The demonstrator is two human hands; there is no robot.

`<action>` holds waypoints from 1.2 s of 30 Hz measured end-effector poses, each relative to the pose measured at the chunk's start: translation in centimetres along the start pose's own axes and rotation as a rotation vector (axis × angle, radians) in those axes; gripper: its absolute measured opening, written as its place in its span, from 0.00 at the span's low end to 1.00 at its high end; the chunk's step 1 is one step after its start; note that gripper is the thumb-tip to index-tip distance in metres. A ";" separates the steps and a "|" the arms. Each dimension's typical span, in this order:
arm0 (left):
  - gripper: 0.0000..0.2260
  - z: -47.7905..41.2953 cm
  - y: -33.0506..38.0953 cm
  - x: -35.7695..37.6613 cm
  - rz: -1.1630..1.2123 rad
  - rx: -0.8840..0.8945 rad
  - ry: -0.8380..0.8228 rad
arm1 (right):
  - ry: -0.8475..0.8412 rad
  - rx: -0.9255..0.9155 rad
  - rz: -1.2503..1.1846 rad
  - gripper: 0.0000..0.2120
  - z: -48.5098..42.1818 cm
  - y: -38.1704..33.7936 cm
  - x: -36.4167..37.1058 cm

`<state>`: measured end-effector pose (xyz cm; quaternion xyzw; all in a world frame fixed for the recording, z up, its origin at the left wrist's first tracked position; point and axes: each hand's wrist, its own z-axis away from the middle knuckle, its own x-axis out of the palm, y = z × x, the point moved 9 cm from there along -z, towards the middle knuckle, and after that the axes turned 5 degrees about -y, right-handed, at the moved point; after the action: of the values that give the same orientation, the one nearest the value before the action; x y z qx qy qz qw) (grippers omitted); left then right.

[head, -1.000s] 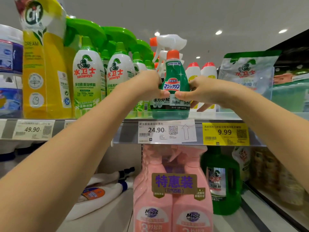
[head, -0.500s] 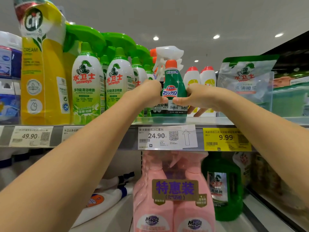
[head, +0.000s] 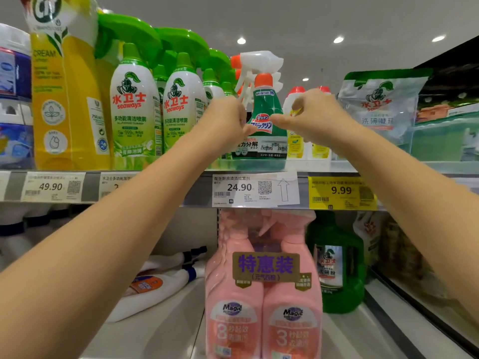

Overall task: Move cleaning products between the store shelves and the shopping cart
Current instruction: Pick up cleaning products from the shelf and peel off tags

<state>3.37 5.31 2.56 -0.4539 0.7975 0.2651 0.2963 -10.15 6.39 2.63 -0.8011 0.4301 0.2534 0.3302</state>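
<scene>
A green spray bottle (head: 267, 104) with an orange collar and white trigger stands upright on the upper shelf (head: 318, 167), above the 24.90 price tag (head: 255, 189). My left hand (head: 228, 119) is at its left side and my right hand (head: 312, 115) at its right side, both level with the red and white label. On both hands the fingers are curled in and the thumbs point at the bottle's front. Neither hand's fingers wrap round the bottle. No shopping cart is in view.
Green-capped white spray bottles (head: 134, 107) and a yellow Cif bottle (head: 64, 99) crowd the shelf to the left. To the right are red-capped white bottles (head: 296, 143) and a refill pouch (head: 378, 107). Below stand pink twin-pack sprays (head: 264, 307) and a green jug (head: 334, 265).
The green bottle went further onto the shelf and now stands on its own. Both hands slid up from its lower body to label height, and their thumbs have parted slightly.
</scene>
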 end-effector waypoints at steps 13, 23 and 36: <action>0.06 19.2 -2.9 0.6 0.759 -0.037 0.130 | -0.037 -0.282 -0.900 0.02 17.4 -2.7 6.1; 0.06 27.4 -9.0 10.7 0.702 -0.399 0.064 | -0.387 0.033 -1.185 0.09 23.8 -0.9 21.7; 0.11 22.3 -21.6 14.6 0.177 -0.463 -0.023 | -0.436 0.165 -1.227 0.09 21.5 -0.8 27.3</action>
<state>21.58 2.80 -26.45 -0.4349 0.7489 0.4706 0.1689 1.59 8.48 -30.03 -0.8033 -0.1638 0.1418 0.5548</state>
